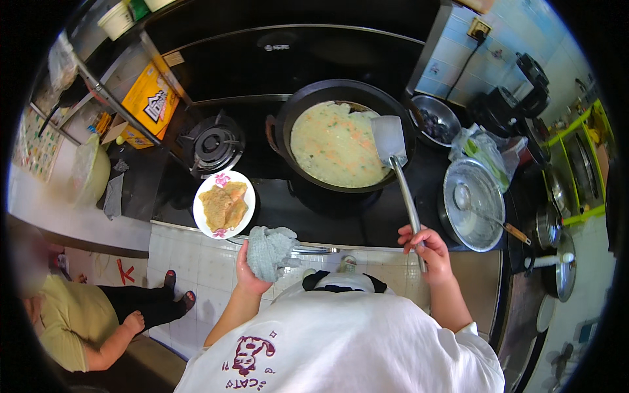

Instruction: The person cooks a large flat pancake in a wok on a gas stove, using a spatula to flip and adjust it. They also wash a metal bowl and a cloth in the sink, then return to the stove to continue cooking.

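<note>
A grey cloth (271, 251) is gripped in my left hand (249, 275), just in front of the counter edge. My right hand (432, 249) holds the metal handle of a spatula (389, 138), whose flat blade rests over the right side of a pancake. The pale pancake (339, 147), flecked with orange and green, covers the bottom of a dark wok (322, 92) on the stove. Beside my left hand, a white plate (201, 222) with pink flowers carries browned pancake pieces (223, 204).
An unlit gas burner (214, 143) lies left of the wok. At the right are a metal bowl (448, 179) with a ladle (463, 197), a smaller bowl (454, 109) of dark pieces and a plastic bag (484, 150). A person (81, 319) sits at the lower left.
</note>
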A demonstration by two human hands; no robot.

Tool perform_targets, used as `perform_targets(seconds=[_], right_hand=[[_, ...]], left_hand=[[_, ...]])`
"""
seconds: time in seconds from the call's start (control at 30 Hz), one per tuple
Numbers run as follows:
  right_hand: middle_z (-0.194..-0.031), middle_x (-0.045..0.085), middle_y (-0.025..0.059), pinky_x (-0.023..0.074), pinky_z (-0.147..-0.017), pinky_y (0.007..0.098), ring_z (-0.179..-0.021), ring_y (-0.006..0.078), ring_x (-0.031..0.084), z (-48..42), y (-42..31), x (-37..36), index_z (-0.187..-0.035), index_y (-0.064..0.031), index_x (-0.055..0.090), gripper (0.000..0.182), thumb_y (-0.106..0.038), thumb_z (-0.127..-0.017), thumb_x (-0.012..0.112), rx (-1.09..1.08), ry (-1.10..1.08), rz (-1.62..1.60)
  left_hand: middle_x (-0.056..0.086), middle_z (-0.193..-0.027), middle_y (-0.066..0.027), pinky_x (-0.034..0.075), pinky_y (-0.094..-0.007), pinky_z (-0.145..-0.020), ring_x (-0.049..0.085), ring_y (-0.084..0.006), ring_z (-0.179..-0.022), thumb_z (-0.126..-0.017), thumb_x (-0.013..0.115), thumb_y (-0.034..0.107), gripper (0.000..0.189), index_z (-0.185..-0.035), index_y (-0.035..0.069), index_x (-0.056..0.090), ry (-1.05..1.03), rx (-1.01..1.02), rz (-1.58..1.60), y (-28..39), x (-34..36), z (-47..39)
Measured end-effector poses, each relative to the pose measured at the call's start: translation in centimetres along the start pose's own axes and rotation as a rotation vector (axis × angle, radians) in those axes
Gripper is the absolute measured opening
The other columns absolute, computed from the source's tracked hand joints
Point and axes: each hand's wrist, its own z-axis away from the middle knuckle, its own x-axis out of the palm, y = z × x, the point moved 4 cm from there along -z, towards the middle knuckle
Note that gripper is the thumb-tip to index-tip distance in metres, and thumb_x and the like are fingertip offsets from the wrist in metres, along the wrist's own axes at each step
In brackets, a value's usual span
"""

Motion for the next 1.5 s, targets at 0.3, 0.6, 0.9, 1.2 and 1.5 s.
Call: perform_targets(seconds=[0.3,0.6,0.9,1.2,1.5], right_hand=[[-0.108,0.048,0.0221,0.0372,-0.084,0.0409,-0.098,0.0285,0.048,0.5,-5.6,-1.4,-0.094,-0.0029,0.048,0.056,-0.052,-0.07,0.061,-0.313,-0.024,0.294],[-0.098,0.054,0.0206,0.0412,-0.078,0.0375,-0.087,0.0255,0.053,1.4,-6.1,-3.5,-0.092,-0.0017,0.048,0.044,-0.041,-0.079,0.061,-0.433,0.142,0.462],[-0.092,0.059,0.0193,0.0445,-0.067,0.0302,-0.079,0.0216,0.057,1.9,-5.6,-6.5,-0.107,0.0004,0.046,0.039,-0.035,-0.089,0.046,-0.44,0.372,0.433],[-0.089,0.06,0.0188,0.0454,-0.066,0.0298,-0.076,0.0215,0.059,0.9,-5.8,-9.0,-0.115,0.0018,0.043,0.041,-0.031,-0.09,0.045,-0.448,0.402,0.456],[-0.087,0.061,0.0167,0.0458,-0.067,0.0298,-0.075,0.0199,0.058,-1.1,-5.5,-10.8,-0.112,0.0019,0.046,0.036,-0.026,-0.089,0.046,-0.458,0.378,0.467]], left_hand=[[0.05,-0.122,-0.008,0.037,-0.0469,-0.09,0.046,-0.0293,-0.113,-0.086,0.035,0.048,0.049,-0.121,0.016,0.048,-0.006,-0.029,-0.054,-1.2,1.3,-1.2],[0.048,-0.122,-0.0041,0.039,-0.0433,-0.086,0.047,-0.0256,-0.109,-0.082,0.04,0.052,0.055,-0.125,0.017,0.042,-0.05,0.286,-0.252,4.5,3.3,-2.5],[0.047,-0.123,-0.0033,0.035,-0.0417,-0.089,0.045,-0.0248,-0.109,-0.082,0.04,0.051,0.053,-0.124,0.018,0.043,0.121,0.369,-0.167,5.0,5.1,-3.0],[0.055,-0.111,-0.0068,0.039,-0.0421,-0.084,0.051,-0.0267,-0.1,-0.084,0.037,0.049,0.047,-0.114,0.015,0.05,0.11,0.172,-0.089,-0.3,5.0,-4.2],[0.055,-0.111,-0.0079,0.04,-0.043,-0.084,0.051,-0.0275,-0.101,-0.085,0.036,0.05,0.047,-0.113,0.016,0.051,0.162,0.191,-0.08,-1.8,5.8,-4.9]])
